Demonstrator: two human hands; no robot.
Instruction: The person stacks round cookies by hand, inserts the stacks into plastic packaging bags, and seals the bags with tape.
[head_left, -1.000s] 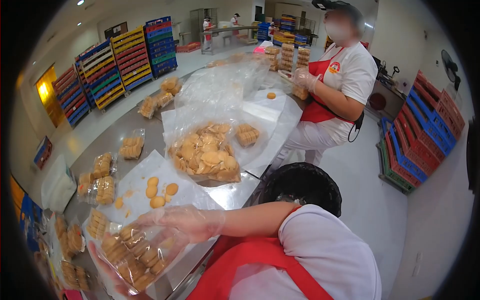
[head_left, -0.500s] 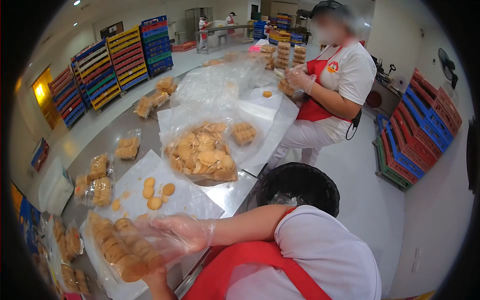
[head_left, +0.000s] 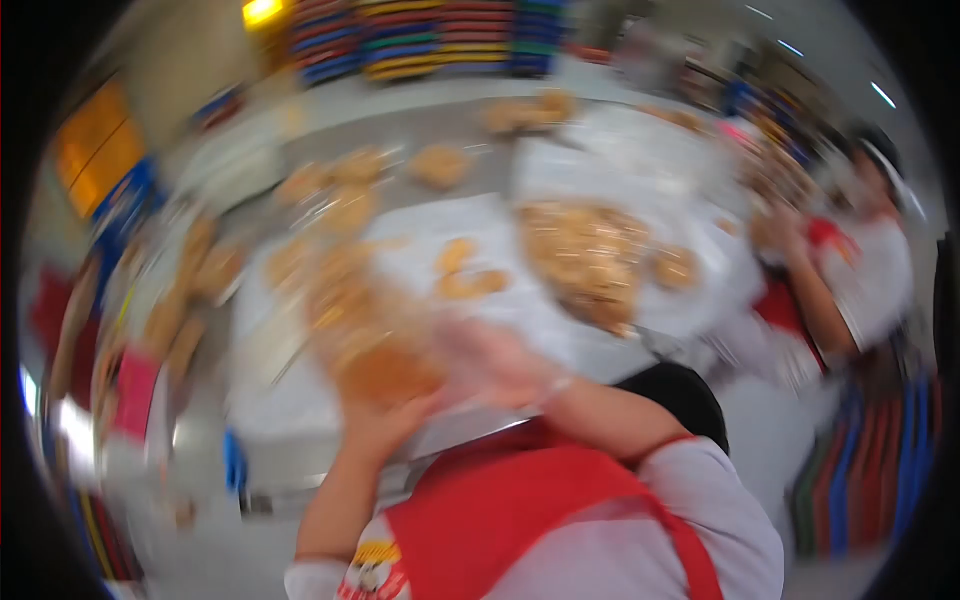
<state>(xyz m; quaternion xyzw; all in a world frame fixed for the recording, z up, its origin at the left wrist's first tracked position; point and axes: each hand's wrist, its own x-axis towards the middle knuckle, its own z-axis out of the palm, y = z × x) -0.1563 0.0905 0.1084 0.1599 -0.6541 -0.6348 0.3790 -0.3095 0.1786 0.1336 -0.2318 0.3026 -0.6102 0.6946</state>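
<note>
The whole view is smeared by motion. My left hand (head_left: 385, 425) is closed around the lower end of a clear plastic bag of round cookies (head_left: 345, 300), which stands tilted over the table. Beside the bag is my right hand (head_left: 500, 362), in a clear plastic glove; blur hides its fingers and whether they grip the bag. Several loose round cookies (head_left: 458, 255) lie on white paper (head_left: 400, 225) beyond my hands. Further right rests a large clear bag of cookies (head_left: 590, 250), with a smaller cookie pack (head_left: 675, 267) next to it.
Packed cookies (head_left: 350, 190) lie along the table's far left part. A co-worker (head_left: 850, 260) in a red apron stands at the right, hands near a cookie pack. A black bin (head_left: 690, 395) is by my right arm. Stacked crates (head_left: 390, 40) stand behind; others (head_left: 870, 470) at right.
My view has swung left, so the table and co-worker appear further right. The cookie bag has come up more upright in front of me, and my left hand and forearm show more.
</note>
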